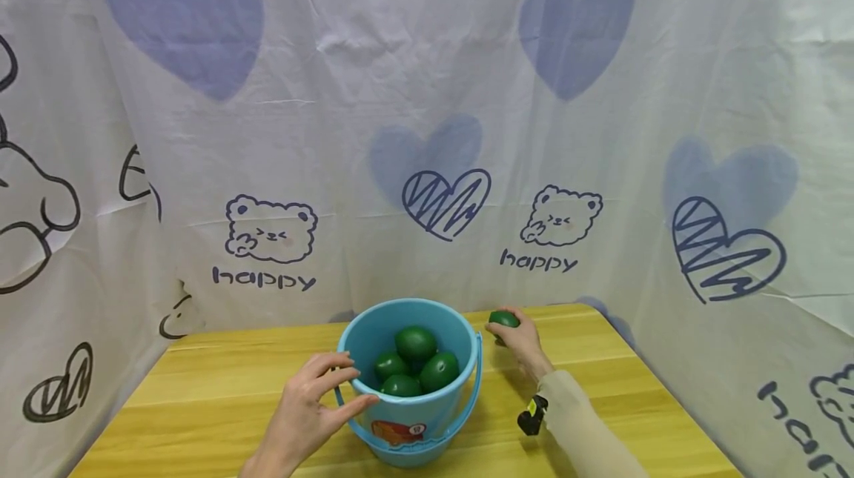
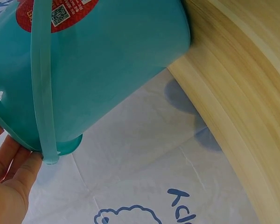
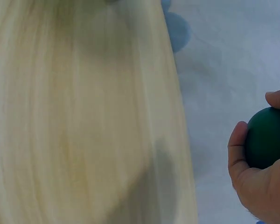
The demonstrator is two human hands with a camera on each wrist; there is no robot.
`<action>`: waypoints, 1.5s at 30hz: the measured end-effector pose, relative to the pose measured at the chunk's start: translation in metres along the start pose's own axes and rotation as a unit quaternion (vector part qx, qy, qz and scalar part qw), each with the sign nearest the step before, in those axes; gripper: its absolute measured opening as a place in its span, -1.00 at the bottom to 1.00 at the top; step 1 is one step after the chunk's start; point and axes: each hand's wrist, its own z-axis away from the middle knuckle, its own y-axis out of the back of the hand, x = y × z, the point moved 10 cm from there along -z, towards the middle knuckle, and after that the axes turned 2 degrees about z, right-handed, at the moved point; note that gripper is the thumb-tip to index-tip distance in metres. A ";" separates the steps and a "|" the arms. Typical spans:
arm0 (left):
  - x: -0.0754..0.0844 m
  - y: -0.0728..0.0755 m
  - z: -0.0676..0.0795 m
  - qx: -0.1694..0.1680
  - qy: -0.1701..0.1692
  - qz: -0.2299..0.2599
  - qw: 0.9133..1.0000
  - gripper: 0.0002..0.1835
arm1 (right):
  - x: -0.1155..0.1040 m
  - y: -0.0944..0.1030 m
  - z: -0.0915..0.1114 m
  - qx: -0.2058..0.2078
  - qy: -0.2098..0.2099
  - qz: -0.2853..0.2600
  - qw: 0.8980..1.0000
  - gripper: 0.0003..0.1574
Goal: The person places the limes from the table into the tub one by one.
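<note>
A light blue bucket [image 1: 414, 426] stands upright on the table, its handle hanging down at the front. Several smooth, dark green, avocado-like fruits [image 1: 416, 344] lie inside it. My left hand [image 1: 303, 407] holds the bucket's left rim, with fingertips over the edge and the thumb at the front. In the left wrist view, the left fingers [image 2: 25, 170] touch the rim beside the handle joint. To the right of the bucket, my right hand [image 1: 523, 341] grips another green avocado-like fruit [image 1: 504, 319] near the table's back edge. Thumb and fingers curl around this fruit [image 3: 268, 137] in the right wrist view.
The wood-grain table [image 1: 267, 359] ends at the back against a white curtain [image 1: 360, 263] printed with hearts and bears. More of that cloth hangs at both sides. A black device [image 1: 531, 416] is worn at the right wrist.
</note>
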 end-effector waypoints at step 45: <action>0.001 0.000 0.000 0.007 -0.010 0.008 1.000 -0.64 | -0.118 -0.033 0.057 -0.083 0.120 0.010 0.989 -0.24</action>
